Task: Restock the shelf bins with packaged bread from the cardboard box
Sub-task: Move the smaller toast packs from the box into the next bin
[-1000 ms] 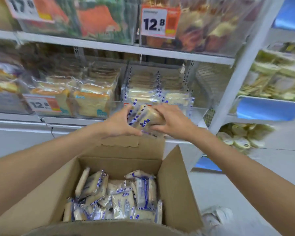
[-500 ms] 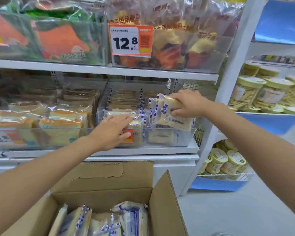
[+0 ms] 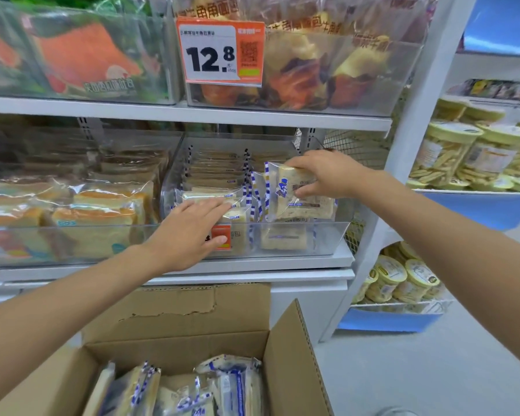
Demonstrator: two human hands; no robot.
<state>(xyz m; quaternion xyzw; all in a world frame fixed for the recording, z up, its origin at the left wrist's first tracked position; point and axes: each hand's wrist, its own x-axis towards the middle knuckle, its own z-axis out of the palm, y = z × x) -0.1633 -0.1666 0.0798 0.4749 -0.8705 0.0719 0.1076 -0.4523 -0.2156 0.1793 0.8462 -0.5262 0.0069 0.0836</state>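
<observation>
Fingers and thumb of the right hand (image 3: pixel 327 175) pinch the upper part of a packet of pale sliced bread (image 3: pixel 297 199) in a clear wrapper with blue-and-white striped seams. From where I stand the packet hangs upright, tilted a little, over the right-hand side of the clear plastic shelf bin (image 3: pixel 327 240) on the middle white shelf (image 3: pixel 282 262), just above the packets already stacked there. The left hand (image 3: pixel 189 235) reaches over the bin's front wall, palm down, fingers straight and close together. Its fingertips rest on a flat packet in the left-hand stack and it grips nothing. Its thumb lies in front of the small orange label (image 3: pixel 222 231) on the bin's front.

Below both arms sits the open brown cardboard box (image 3: pixel 288 355), flaps up, with more striped bread packets (image 3: pixel 228 385) standing on edge inside. Left of the bin, a neighbouring clear bin holds bagged orange-crusted loaves (image 3: pixel 102 214). On the shelf above, an orange price tag (image 3: pixel 221 52) reads 12.8. Off to the right, round tubs with pale yellow lids (image 3: pixel 451 151) fill a blue-edged shelf.
</observation>
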